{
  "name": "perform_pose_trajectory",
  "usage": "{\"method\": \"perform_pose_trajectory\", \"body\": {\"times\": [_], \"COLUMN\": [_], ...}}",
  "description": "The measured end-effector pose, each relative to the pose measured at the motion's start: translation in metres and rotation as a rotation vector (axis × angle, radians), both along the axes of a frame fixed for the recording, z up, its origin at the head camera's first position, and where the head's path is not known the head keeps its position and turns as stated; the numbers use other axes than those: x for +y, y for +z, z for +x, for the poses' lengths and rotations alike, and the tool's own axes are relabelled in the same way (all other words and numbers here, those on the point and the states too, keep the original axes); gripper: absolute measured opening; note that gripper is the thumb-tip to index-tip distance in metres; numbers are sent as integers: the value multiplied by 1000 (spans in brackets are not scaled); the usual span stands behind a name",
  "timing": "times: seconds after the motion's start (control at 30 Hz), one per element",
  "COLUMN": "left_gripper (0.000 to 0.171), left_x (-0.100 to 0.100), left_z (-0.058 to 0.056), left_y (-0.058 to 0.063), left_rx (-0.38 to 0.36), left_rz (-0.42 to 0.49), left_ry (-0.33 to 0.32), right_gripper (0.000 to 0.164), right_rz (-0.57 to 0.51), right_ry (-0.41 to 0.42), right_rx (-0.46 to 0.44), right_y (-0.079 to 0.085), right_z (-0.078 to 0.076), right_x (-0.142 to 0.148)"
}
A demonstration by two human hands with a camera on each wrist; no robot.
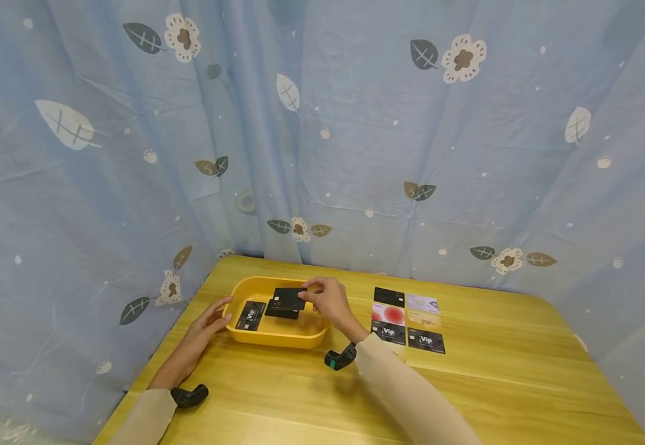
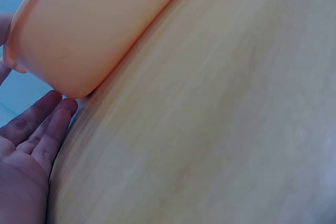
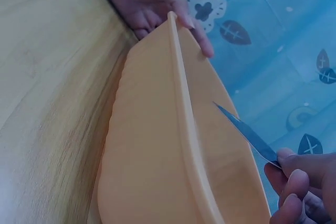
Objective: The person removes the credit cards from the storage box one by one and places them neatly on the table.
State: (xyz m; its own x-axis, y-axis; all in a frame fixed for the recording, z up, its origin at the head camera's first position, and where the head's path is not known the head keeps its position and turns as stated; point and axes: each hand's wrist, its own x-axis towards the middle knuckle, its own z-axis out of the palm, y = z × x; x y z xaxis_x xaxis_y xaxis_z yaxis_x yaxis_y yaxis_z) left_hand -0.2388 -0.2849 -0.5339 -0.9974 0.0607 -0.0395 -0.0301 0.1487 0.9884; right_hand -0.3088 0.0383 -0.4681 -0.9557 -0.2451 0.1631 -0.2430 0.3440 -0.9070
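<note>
A black card (image 1: 291,298) is pinched between the thumb and fingers of my right hand (image 1: 328,301), tilted above the inside of the yellow tray (image 1: 278,340). In the right wrist view the held card (image 3: 247,132) shows nearly edge-on beside the tray wall. Below it, another black card (image 1: 282,313) lies partly covered in the tray. A black Vip card (image 1: 250,316) sits at the tray's left end. My left hand (image 1: 202,327) grips the tray's left end by the rim; its other fingers (image 2: 55,129) are low beside the tray's outer wall.
Right of the tray, several cards lie in two columns: a black card (image 1: 389,296), a red-patterned card (image 1: 388,314), a lilac card (image 1: 422,303), a gold card (image 1: 424,319) and Vip cards (image 1: 426,340). My right forearm partly covers the lowest one. A patterned curtain (image 1: 356,154) hangs behind the wooden table (image 1: 500,346).
</note>
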Motion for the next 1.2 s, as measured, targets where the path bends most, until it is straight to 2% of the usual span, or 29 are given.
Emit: {"method": "perform_pose_trajectory", "body": {"times": [0.23, 0.8, 1.2], "left_gripper": [65, 62, 61], "left_x": [0, -2, -1], "left_z": [1, 0, 0], "left_y": [0, -6, -3], "left_rx": [5, 9, 4], "left_rz": [-28, -22, -29], "left_ry": [0, -3, -8], "right_gripper": [15, 16, 17], "right_rz": [-5, -16, -18], "right_ry": [-16, -13, 3], "right_rx": [-24, -32, -21], "right_y": [0, 5, 3], "right_z": [1, 11, 19], "right_x": [8, 32, 54]}}
